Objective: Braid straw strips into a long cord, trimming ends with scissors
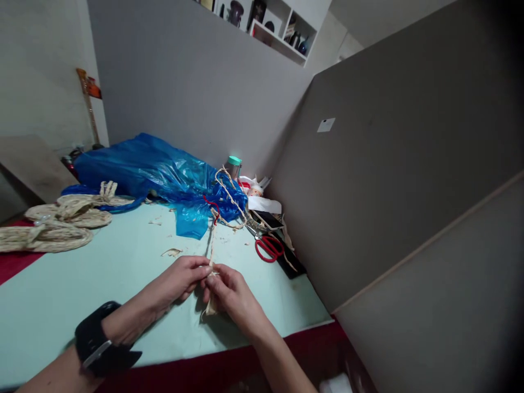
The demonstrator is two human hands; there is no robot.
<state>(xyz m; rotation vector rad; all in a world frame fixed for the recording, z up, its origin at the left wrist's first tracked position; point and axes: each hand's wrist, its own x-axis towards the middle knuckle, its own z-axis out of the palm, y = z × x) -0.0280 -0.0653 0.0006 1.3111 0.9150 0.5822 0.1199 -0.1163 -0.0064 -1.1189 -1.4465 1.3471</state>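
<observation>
Both of my hands meet over the front of the pale green tabletop (164,322). My left hand (189,275) pinches a thin, pale twisted cord (212,243) that looks like dried plant fibre. Close beside it, my right hand (229,289) is closed on the same cord where its loose, flat strands (210,307) hang below the fingers. From my fingertips the cord runs away to a piece of red string (215,210) near the blue plastic. Beyond that, a longer twisted length (228,191) loops over the plastic. The exact finger contact is partly hidden.
A blue plastic sheet (151,164) covers the back. Coiled fibre bundles (61,224) lie at the left. To the right are red-handled scissors (269,248), a phone (268,219) and a green-lidded bottle (234,165). Grey partitions (196,82) rise behind and to the right.
</observation>
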